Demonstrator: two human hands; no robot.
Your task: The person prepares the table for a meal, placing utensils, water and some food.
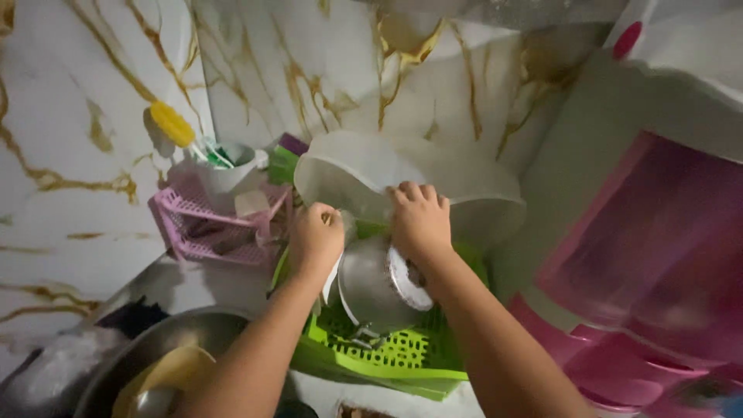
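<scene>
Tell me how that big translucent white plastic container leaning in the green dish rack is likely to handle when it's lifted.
The white container looks thin-walled and translucent, so probably light for its bulk and slightly flexible. It is wide, and both the left hand and right hand grip its rim, suggesting it is awkward one-handed. Propped on edge in the green rack, it could tip if released.

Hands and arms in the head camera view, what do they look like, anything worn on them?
Both the left hand and the right hand are bare, with no gloves. No rings, watch or bracelet show on them. Both forearms are bare as far as the bottom edge of the picture, with no sleeve in view. The dim light hides finer detail such as the nails.
</scene>
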